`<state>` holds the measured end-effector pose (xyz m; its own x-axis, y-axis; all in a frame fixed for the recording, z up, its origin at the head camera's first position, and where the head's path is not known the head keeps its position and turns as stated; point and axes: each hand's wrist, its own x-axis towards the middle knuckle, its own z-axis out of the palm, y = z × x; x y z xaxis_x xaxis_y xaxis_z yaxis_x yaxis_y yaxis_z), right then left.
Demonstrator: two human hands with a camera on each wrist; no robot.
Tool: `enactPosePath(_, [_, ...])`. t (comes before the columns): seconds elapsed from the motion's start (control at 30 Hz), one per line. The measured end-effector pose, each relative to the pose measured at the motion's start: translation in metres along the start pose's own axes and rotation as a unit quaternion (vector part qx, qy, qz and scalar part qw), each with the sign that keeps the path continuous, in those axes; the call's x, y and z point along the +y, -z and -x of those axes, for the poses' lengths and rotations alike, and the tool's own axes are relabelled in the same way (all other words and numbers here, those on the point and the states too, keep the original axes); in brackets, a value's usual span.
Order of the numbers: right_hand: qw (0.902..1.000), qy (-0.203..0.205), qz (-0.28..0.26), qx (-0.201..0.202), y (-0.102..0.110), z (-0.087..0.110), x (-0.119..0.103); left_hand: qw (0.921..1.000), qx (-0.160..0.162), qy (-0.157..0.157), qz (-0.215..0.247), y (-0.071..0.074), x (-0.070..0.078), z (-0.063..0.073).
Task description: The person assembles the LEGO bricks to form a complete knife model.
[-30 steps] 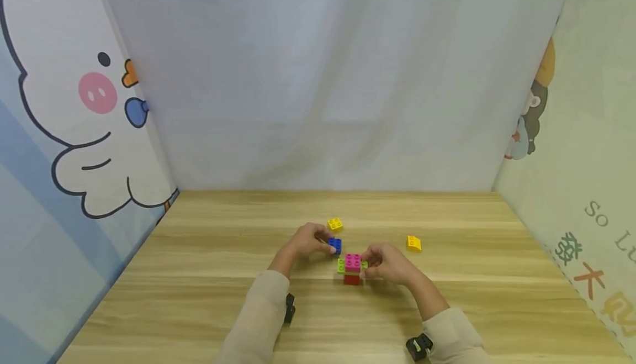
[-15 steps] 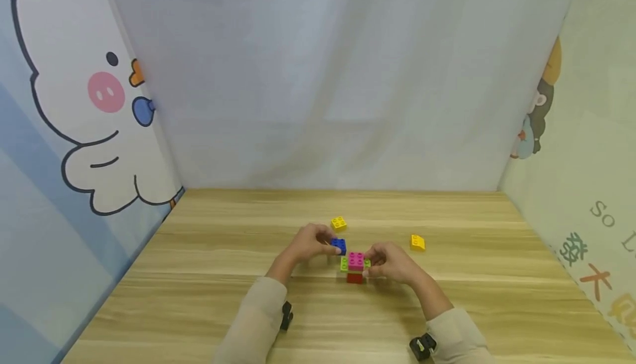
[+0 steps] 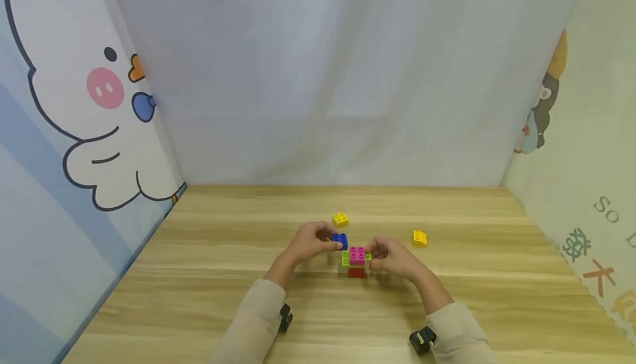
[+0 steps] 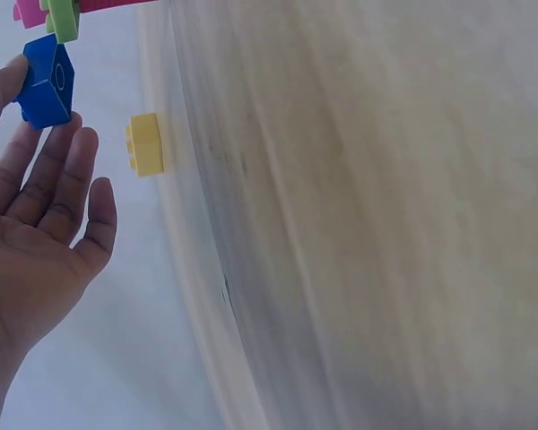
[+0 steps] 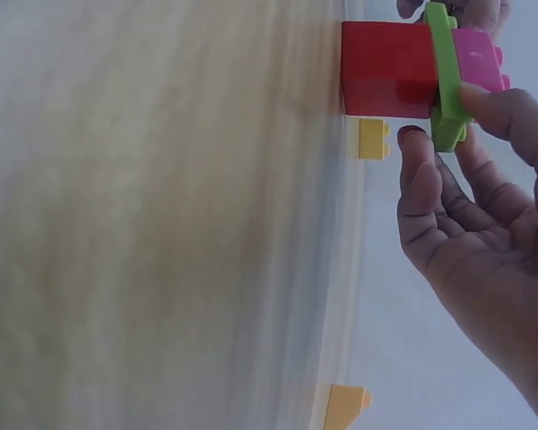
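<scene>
My left hand (image 3: 312, 242) pinches a blue toy building brick (image 3: 340, 241) between thumb and fingers. In the left wrist view the blue brick (image 4: 47, 85) is off the table, close beside the stack, studs facing away from its plain underside. The stack has a red block (image 5: 390, 72) at the bottom, a lime green plate (image 5: 446, 81) across it and a pink brick (image 3: 356, 255) on top. My right hand (image 3: 395, 256) grips the right end of the green plate, its thumb on the upper face and fingers below. The green plate juts out past the red block on both sides.
A yellow square brick (image 3: 340, 219) lies on the wooden table (image 3: 199, 275) behind the blue one. Farther right lies a yellow brick with a sloped side (image 3: 419, 238). A pale curtain (image 3: 318, 104) stands behind the table, with printed cloth walls left and right.
My left hand has turned the blue brick a little and keeps it near the stack's left side. My right hand stays at the green plate. The head view has shifted slightly.
</scene>
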<state>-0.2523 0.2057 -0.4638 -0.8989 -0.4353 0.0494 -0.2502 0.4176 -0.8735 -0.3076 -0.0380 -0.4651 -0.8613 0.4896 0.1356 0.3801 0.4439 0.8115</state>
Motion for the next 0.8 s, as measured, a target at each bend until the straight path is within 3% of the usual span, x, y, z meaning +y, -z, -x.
enactPosePath(0.5, [0.9995, -0.005, 0.03, 0.004, -0.0018, -0.0059, 0.0022, 0.9999, 0.014, -0.001, -0.001, 0.0003, 0.0069, 0.0079])
enactPosePath(0.8, [0.9987, -0.009, 0.049, 0.007, 0.001, -0.0057, 0.0015, 0.9996, 0.022, -0.02, -0.002, -0.0036, 0.01, 0.0083])
